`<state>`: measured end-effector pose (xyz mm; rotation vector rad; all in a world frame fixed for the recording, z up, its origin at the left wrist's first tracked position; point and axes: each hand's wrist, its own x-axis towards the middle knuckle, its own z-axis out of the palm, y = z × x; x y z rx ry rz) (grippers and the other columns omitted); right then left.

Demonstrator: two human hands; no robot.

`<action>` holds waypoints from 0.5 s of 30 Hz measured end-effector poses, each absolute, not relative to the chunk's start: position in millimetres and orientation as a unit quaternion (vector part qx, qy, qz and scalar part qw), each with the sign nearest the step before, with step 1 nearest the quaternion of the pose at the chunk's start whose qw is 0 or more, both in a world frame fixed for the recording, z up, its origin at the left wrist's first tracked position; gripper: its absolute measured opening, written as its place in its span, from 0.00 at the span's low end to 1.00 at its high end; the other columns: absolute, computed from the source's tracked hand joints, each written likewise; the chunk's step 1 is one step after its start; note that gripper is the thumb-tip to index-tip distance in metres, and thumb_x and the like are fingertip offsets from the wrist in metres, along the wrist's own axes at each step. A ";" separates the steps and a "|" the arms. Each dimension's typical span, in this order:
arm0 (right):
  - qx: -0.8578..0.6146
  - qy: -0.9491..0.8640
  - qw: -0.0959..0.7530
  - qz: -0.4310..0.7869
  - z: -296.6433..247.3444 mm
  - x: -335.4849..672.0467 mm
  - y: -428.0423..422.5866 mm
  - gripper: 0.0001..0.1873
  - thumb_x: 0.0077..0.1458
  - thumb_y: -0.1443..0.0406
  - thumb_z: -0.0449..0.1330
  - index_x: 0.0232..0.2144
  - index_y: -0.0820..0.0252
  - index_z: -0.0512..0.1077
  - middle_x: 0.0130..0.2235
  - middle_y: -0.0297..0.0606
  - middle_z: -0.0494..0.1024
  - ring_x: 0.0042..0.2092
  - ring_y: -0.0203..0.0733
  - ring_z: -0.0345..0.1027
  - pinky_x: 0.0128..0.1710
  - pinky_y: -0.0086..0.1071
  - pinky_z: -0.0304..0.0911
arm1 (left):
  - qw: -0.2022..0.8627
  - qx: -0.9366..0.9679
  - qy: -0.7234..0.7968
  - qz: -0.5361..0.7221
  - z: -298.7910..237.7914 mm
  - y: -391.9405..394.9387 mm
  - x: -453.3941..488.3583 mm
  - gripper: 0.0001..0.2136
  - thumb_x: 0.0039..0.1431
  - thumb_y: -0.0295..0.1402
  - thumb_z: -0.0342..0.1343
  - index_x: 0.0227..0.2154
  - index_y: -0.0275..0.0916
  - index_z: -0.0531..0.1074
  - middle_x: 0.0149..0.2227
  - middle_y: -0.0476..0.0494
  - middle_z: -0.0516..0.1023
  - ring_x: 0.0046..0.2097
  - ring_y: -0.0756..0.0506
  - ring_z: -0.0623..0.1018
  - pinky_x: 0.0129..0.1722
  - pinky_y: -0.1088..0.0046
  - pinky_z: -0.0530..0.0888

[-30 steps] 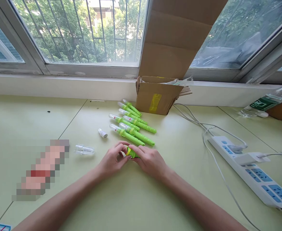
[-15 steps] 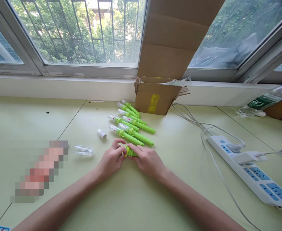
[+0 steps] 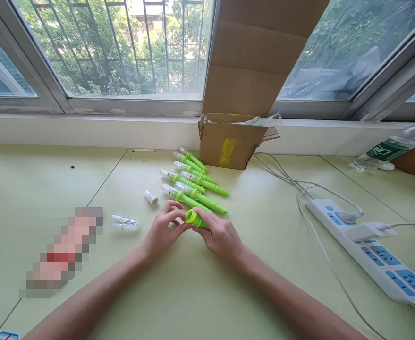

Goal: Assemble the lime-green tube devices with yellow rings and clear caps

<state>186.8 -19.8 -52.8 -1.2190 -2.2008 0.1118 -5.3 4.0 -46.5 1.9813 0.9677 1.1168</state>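
Observation:
My right hand (image 3: pixel 221 235) grips a green pen barrel (image 3: pixel 194 218) whose open round end points left and up. My left hand (image 3: pixel 165 225) pinches at that open end with thumb and fingers curled; whether it holds a small part there is hidden. Both hands rest low over the pale green table (image 3: pixel 193 293). Just beyond them lies a row of several finished green pens with clear caps (image 3: pixel 193 184). A clear cap (image 3: pixel 124 221) and a small white tip (image 3: pixel 151 197) lie loose to the left.
An open cardboard box (image 3: pixel 228 139) stands at the window sill behind the pens. A white power strip (image 3: pixel 370 255) with cables lies at the right. A plastic bottle (image 3: pixel 391 148) lies at the far right. A blurred patch (image 3: pixel 63 252) covers something at the left.
The green barrel has been tilted up so its open end shows; both hands have shifted slightly away from me, towards the row of pens.

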 end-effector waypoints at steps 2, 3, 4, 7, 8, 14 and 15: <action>-0.452 -0.830 0.322 0.054 -52.4 187.9 -20.1 0.22 0.60 0.59 0.51 0.55 0.57 0.57 0.43 0.41 0.75 0.40 0.41 0.72 0.35 0.31 0.66 | 0.339 0.754 0.364 0.428 -45.2 4.1 -5.0 0.05 0.53 0.35 0.57 0.30 0.39 0.70 0.40 0.46 0.64 0.39 0.51 0.73 0.33 0.73 0.78; -0.447 -0.830 0.328 0.061 -52.2 188.5 -20.0 0.22 0.60 0.59 0.51 0.55 0.57 0.57 0.43 0.41 0.75 0.40 0.41 0.71 0.36 0.31 0.66 | 0.341 0.756 0.362 0.427 -44.7 4.1 -5.1 0.05 0.53 0.35 0.57 0.29 0.39 0.70 0.39 0.46 0.65 0.39 0.51 0.73 0.33 0.74 0.77; -0.443 -0.830 0.333 0.068 -51.9 189.1 -19.8 0.22 0.59 0.60 0.52 0.55 0.57 0.57 0.43 0.41 0.75 0.40 0.41 0.72 0.37 0.31 0.66 | 0.337 0.759 0.359 0.426 -44.3 4.1 -5.3 0.05 0.54 0.35 0.56 0.29 0.39 0.70 0.39 0.46 0.66 0.39 0.51 0.73 0.32 0.75 0.77; -0.430 -0.834 0.334 0.091 -51.1 190.9 -18.8 0.23 0.59 0.60 0.53 0.55 0.56 0.57 0.42 0.40 0.76 0.40 0.41 0.72 0.38 0.32 0.66 | 0.288 0.784 0.356 0.419 -43.7 4.9 -7.5 0.05 0.54 0.35 0.56 0.29 0.39 0.70 0.37 0.46 0.69 0.36 0.51 0.73 0.32 0.74 0.75; -0.426 -0.835 0.334 0.099 -50.8 191.5 -18.6 0.23 0.58 0.60 0.53 0.55 0.55 0.58 0.42 0.39 0.76 0.40 0.41 0.72 0.38 0.32 0.66 | 0.266 0.794 0.357 0.415 -43.5 5.3 -8.4 0.05 0.54 0.35 0.57 0.29 0.39 0.70 0.36 0.46 0.70 0.35 0.51 0.73 0.32 0.74 0.74; -0.402 -0.834 0.353 0.136 -49.1 193.5 -19.2 0.23 0.57 0.61 0.55 0.55 0.55 0.58 0.42 0.39 0.76 0.41 0.40 0.71 0.40 0.32 0.67 | 0.240 0.813 0.347 0.401 -42.2 7.4 -11.0 0.06 0.52 0.35 0.58 0.28 0.38 0.70 0.33 0.46 0.72 0.34 0.50 0.72 0.32 0.73 0.71; -0.400 -0.833 0.356 0.140 -49.2 193.4 -19.5 0.23 0.57 0.62 0.55 0.55 0.54 0.58 0.42 0.39 0.76 0.41 0.40 0.71 0.40 0.32 0.67 | 0.252 0.809 0.344 0.406 -42.0 7.4 -10.6 0.06 0.52 0.35 0.58 0.27 0.38 0.70 0.32 0.46 0.73 0.34 0.50 0.72 0.31 0.74 0.71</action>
